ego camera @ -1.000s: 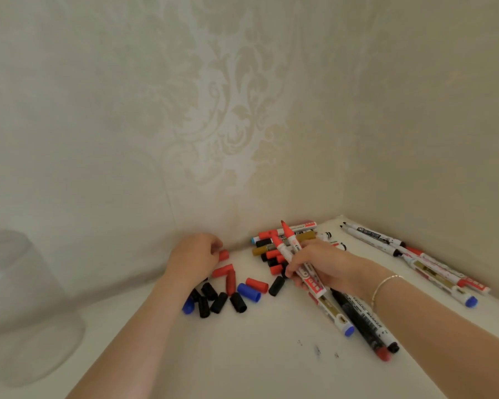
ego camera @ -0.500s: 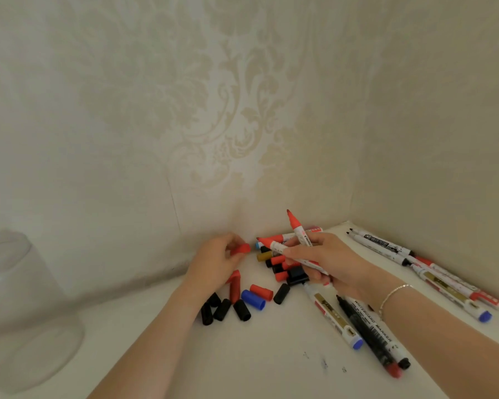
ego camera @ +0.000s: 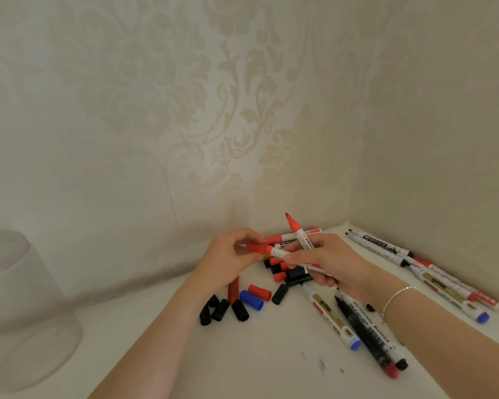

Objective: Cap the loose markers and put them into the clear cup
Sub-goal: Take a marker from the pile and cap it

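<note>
Corner of a white table [ego camera: 257,364], wallpapered walls [ego camera: 185,125] closing it off behind and to the right of the cap pile [ego camera: 236,305]. Bare tabletop toward the camera from the pile, and leftward as far as the clear cup [ego camera: 20,309], which stands well left of the pile at the frame edge.

Pile itself: black, red and blue loose caps on the table, just below the left hand [ego camera: 228,259].

Left hand raised over the far side of the pile, wrist low, fingers and thumb curled, pinching a red cap [ego camera: 257,248]. Cap at the tip end of a horizontal marker [ego camera: 297,259]; long axis running left-right, tip end pointing left, barrel dropping slightly to the right. Seated fully or not: cannot tell.

Right hand [ego camera: 326,262] right of the pile, also off the table, fingers wrapped round that marker's barrel. Same hand gripping a second marker [ego camera: 298,233], uncapped, red tip pointing up and a little left, near upright. Thin bracelet [ego camera: 398,296] on the right wrist.

Right of the pile, flat on the table: three markers [ego camera: 360,326] below the right hand, long axes running away from the camera toward the pile. Further right, a row of markers [ego camera: 432,272] along the right wall, long axes parallel to that wall. More markers and caps [ego camera: 285,272] behind the pile, partly hidden by both hands.
</note>
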Demonstrator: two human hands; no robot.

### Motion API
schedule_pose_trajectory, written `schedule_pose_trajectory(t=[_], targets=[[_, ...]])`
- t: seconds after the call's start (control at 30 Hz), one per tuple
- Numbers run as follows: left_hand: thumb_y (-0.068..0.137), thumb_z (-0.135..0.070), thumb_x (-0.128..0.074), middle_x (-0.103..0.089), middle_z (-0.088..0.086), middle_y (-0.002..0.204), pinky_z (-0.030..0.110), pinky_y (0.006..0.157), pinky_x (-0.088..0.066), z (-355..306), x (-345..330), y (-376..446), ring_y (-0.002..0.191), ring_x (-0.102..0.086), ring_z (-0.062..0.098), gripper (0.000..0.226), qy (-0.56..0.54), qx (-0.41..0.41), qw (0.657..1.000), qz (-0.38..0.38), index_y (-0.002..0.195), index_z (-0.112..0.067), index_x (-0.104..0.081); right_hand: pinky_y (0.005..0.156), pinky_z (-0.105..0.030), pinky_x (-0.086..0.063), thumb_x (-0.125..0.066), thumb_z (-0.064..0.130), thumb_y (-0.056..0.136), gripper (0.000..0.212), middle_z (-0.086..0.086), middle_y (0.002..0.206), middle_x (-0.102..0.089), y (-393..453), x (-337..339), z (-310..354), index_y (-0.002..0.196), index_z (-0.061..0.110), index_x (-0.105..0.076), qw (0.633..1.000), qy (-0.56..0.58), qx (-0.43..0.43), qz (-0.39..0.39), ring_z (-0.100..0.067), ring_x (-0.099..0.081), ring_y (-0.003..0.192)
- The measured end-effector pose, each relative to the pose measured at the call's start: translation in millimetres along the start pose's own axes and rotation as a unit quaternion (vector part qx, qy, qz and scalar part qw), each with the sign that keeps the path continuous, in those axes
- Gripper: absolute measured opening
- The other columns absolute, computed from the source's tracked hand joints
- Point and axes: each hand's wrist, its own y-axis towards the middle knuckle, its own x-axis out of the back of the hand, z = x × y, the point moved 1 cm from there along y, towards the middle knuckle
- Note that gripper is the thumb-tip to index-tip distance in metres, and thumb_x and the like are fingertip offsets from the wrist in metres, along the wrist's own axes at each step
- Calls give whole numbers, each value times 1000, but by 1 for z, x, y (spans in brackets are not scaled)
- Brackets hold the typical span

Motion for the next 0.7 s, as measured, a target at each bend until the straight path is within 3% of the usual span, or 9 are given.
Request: schedule_pose_trajectory(t=[0.13,0.27,0.33,0.47,0.57,0.7], targets=[[88,-13,-66,-71,-4,89,24,76,-50,-6,7,-4,84,-66,15,17,-134,66,985,83,104,-19,-69,36,-20,-24,-73,11,78,19,-10,76,-68,-2,6,2,97,8,-73,1000,10,-10,26,-11,-33,39],[92,-10,-56,-70,7,87,20,62,-48,-11,3,-9,67,-59,11,13,-302,125,929,174,100,-7,-66,38,-22,-21,-73,11,77,18,-10,73,-65,-4,9,6,95,8,-74,997,-10,-17,74,-12,-31,38],[94,-10,-52,-69,15,89,21,59,-48,-15,0,-10,63,-57,13,15,-313,134,917,208,96,-7,-66,39,-22,-20,-75,15,74,17,-10,72,-65,-5,8,7,90,10,-76,995,-24,-19,90,-12,-30,39],[95,-13,-53,-67,14,82,20,55,-47,-22,-5,-7,56,-54,12,12,-292,144,919,220,91,-7,-63,38,-20,-20,-72,9,76,16,-11,68,-60,-3,6,5,91,4,-73,997,-1,-18,77,-11,-30,37],[93,-19,-58,-66,8,75,18,52,-46,-25,-11,-5,53,-52,10,12,-274,144,928,208,89,-8,-59,38,-19,-21,-73,8,75,20,-16,72,-57,-1,7,4,93,-1,-71,998,6,-15,60,-12,-30,38],[92,-20,-61,-60,4,67,17,49,-42,-27,-16,-3,50,-47,8,16,-277,134,937,165,78,-12,-60,39,-19,-19,-71,4,74,9,-10,62,-61,-1,7,10,83,4,-69,999,19,1,47,-12,-29,36]])
